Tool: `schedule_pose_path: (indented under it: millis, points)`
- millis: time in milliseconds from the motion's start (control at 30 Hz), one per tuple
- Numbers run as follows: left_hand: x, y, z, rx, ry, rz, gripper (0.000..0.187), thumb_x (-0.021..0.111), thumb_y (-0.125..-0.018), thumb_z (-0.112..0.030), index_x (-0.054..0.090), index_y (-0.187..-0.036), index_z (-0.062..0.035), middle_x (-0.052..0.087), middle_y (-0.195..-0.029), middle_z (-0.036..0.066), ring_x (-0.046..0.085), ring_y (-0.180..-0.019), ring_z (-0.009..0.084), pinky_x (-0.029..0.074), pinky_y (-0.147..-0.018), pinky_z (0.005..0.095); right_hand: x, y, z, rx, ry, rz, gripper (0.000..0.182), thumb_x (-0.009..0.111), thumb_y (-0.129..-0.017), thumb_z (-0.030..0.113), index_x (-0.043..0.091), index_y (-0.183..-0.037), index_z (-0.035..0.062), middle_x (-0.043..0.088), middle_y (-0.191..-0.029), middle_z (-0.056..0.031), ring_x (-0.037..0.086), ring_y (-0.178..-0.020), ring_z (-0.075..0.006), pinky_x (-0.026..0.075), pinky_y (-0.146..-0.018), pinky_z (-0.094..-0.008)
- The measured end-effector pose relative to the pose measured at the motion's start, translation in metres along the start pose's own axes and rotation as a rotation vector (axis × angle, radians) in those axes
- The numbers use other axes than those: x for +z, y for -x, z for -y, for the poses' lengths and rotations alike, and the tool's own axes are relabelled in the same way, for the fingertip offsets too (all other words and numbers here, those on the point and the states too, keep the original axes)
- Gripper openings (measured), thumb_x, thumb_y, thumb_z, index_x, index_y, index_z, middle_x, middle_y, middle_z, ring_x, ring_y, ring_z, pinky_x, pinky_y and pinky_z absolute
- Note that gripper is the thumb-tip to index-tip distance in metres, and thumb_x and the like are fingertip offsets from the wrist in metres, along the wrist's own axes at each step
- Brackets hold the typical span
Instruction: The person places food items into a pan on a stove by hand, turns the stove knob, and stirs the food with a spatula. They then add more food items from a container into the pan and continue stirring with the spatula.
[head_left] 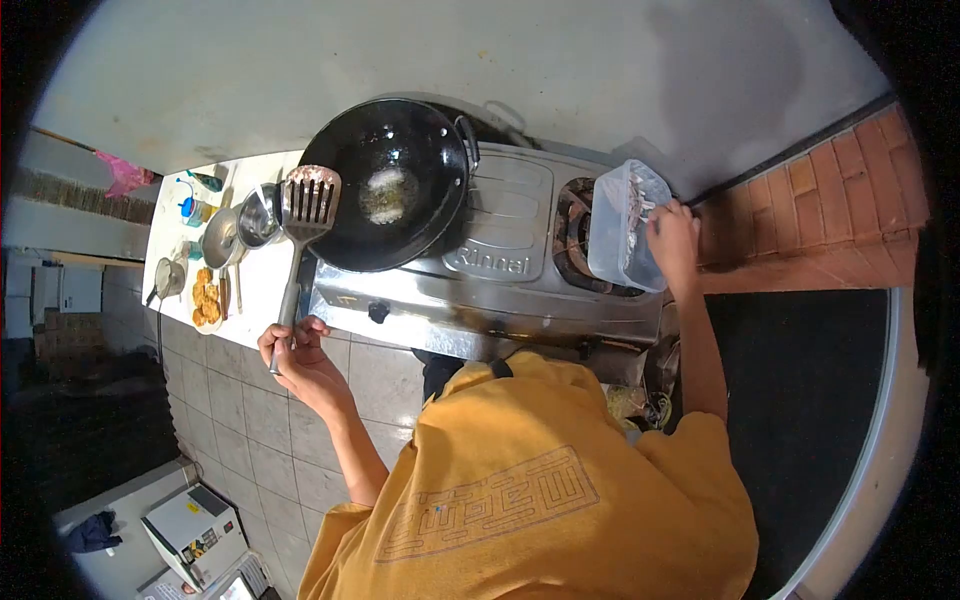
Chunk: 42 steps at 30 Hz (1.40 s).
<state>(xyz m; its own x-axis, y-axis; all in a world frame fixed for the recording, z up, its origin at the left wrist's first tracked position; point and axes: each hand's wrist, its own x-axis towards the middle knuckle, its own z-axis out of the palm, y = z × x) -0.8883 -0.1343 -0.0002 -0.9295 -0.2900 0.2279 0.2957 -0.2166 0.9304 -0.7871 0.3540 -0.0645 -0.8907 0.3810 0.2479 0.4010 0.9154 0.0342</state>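
My left hand point(305, 360) is closed round the handle of a metal slotted spatula point(311, 205), whose blade is raised over the left edge of a black wok point(400, 235). In the wok's middle lies a pale, bubbling patch point(387, 194). My right hand point(674, 240) reaches over the right rim of a clear plastic container point(610, 235) on the right burner. Its fingers are bent together at pale, crumbly-looking food point(636, 212) inside. What they pinch is too small to make out.
The metal gas stove point(500, 263) carries the wok and container. To the left, a white table point(265, 310) holds a plate of browned fried pieces point(206, 300), a metal bowl point(258, 215), a pan point(220, 238) and a strainer point(168, 278). A brick ledge point(800, 215) borders the right side.
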Motion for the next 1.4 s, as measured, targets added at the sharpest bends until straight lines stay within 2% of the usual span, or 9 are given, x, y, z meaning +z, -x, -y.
schedule_pose_path:
  millis: [167,400,567,667,833,900,967,1167,1400]
  points:
    - [0.0,-0.001,0.002,0.003,0.006,-0.005,0.017,0.041,-0.099,-0.021,0.048,-0.101,-0.0054,0.043,-0.073,0.004,0.059,-0.074,0.0211,0.05,-0.068,0.0312,-0.051,-0.005,0.0,0.222,-0.917,0.146,0.012,0.07,-0.08,0.008,0.069,-0.092,0.0046,0.052,-0.076,-0.0061,0.052,-0.072,-0.0188,0.041,-0.065,-0.0308]
    - [0.004,-0.003,0.009,-0.034,0.077,0.018,0.017,0.042,-0.098,-0.018,0.049,-0.102,-0.0028,0.044,-0.074,0.006,0.061,-0.075,0.0244,0.05,-0.071,0.0368,-0.101,-0.043,0.124,-0.077,-0.922,-0.003,0.012,0.071,-0.081,0.007,0.069,-0.093,0.004,0.048,-0.075,-0.0041,0.048,-0.07,-0.0152,0.039,-0.064,-0.0285]
    - [-0.003,-0.003,0.012,-0.052,0.138,0.046,0.016,0.046,-0.098,-0.019,0.048,-0.102,-0.0033,0.041,-0.079,0.006,0.061,-0.08,0.0262,0.049,-0.074,0.038,-0.06,-0.071,0.229,-0.326,-0.876,0.116,0.004,0.069,-0.082,0.007,0.067,-0.083,0.0032,0.057,-0.085,-0.0142,0.061,-0.089,-0.0313,0.049,-0.076,-0.0419]
    - [-0.004,-0.003,0.009,-0.063,0.109,0.004,0.017,0.044,-0.097,-0.022,0.047,-0.102,-0.0059,0.043,-0.075,0.005,0.059,-0.077,0.023,0.046,-0.072,0.0338,-0.015,-0.095,0.268,-0.479,-0.791,0.046,0.005,0.068,-0.081,0.005,0.067,-0.083,0.0011,0.06,-0.088,-0.0161,0.061,-0.091,-0.0341,0.05,-0.08,-0.0445]
    - [-0.013,-0.002,0.005,-0.058,0.12,-0.027,0.019,0.047,-0.096,-0.023,0.047,-0.102,-0.0054,0.044,-0.075,0.006,0.058,-0.077,0.0228,0.047,-0.071,0.0332,0.024,-0.127,0.304,-0.507,-0.69,0.2,0.014,0.067,-0.08,0.005,0.072,-0.092,0.0002,0.062,-0.093,-0.0182,0.06,-0.096,-0.0375,0.049,-0.087,-0.0449]
    - [-0.017,-0.003,0.006,-0.047,0.123,-0.013,0.02,0.047,-0.096,-0.024,0.047,-0.102,-0.0054,0.042,-0.075,0.005,0.058,-0.077,0.0228,0.047,-0.071,0.0329,0.017,-0.135,0.301,-0.493,-0.714,0.258,0.016,0.067,-0.082,0.007,0.072,-0.097,0.0016,0.062,-0.094,-0.018,0.059,-0.099,-0.0375,0.049,-0.089,-0.0445]
    - [-0.016,-0.004,0.005,-0.048,0.129,-0.024,0.02,0.047,-0.096,-0.025,0.047,-0.102,-0.0055,0.042,-0.075,0.005,0.058,-0.077,0.0228,0.047,-0.072,0.0329,-0.017,-0.133,0.291,-0.454,-0.749,0.123,0.016,0.066,-0.084,0.007,0.071,-0.099,0.0028,0.061,-0.095,-0.0175,0.059,-0.099,-0.0367,0.048,-0.088,-0.0446]
    - [-0.015,-0.005,0.009,-0.062,0.153,0.008,0.017,0.046,-0.098,-0.02,0.048,-0.1,-0.0035,0.04,-0.077,0.006,0.059,-0.078,0.0256,0.05,-0.074,0.0382,-0.123,-0.088,0.205,-0.254,-0.795,0.071,0.016,0.064,-0.088,0.01,0.066,-0.103,0.0038,0.058,-0.092,-0.0138,0.062,-0.087,-0.0277,0.049,-0.081,-0.0385]
    - [-0.004,-0.006,0.011,-0.056,0.15,0.076,0.016,0.046,-0.099,-0.019,0.047,-0.101,-0.0034,0.04,-0.078,0.006,0.06,-0.079,0.0251,0.05,-0.075,0.0376,-0.097,-0.01,0.073,0.01,-0.61,-0.069,0.014,0.065,-0.087,0.009,0.066,-0.1,0.0037,0.059,-0.088,-0.0146,0.06,-0.079,-0.0291,0.047,-0.074,-0.0382]
